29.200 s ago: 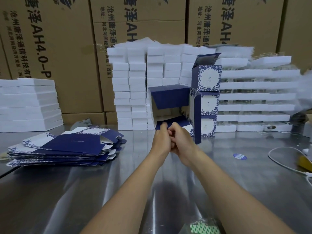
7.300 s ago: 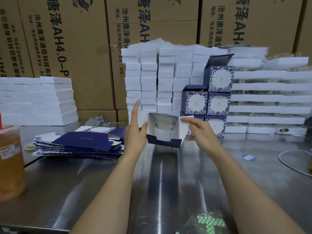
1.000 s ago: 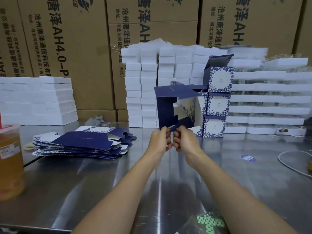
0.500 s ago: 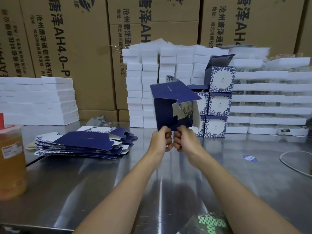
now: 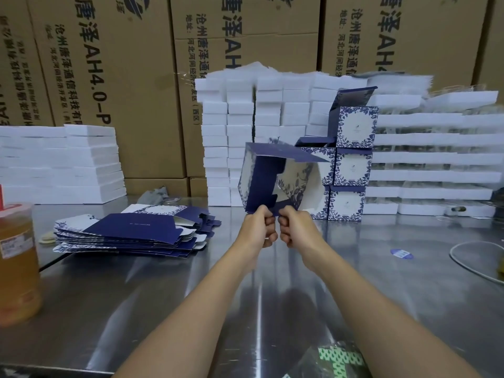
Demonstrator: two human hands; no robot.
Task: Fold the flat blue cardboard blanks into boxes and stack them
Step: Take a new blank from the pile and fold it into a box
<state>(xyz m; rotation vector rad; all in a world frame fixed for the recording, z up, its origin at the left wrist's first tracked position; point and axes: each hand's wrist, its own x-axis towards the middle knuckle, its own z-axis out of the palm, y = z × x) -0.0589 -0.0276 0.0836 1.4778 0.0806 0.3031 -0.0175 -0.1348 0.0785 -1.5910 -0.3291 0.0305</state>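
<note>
The left hand (image 5: 257,227) and the right hand (image 5: 294,227) are raised above the steel table (image 5: 272,296), knuckles almost touching. Both have the fingers curled and pinch the lower blue flaps of a partly formed box (image 5: 261,184).

Compared with half a second ago:
- The box is rotated to the left. Its dark blue top panel, previously peaked upward, now lies lower and nearly level.
- A white, blue-patterned side face now shows along the left edge of the box.
- The open interior faces the camera, with the patterned inner wall visible on the right.
- The hands hold the same grip at about the same place.

The box is in the air, in front of the stacked finished boxes (image 5: 353,167), which stand at the rear right of the table. This stack is unchanged. The pile of flat blanks (image 5: 131,230) lies to the left, well apart from the hands, also unchanged. A cup of amber drink (image 5: 16,266) stands at the left table edge.
</note>
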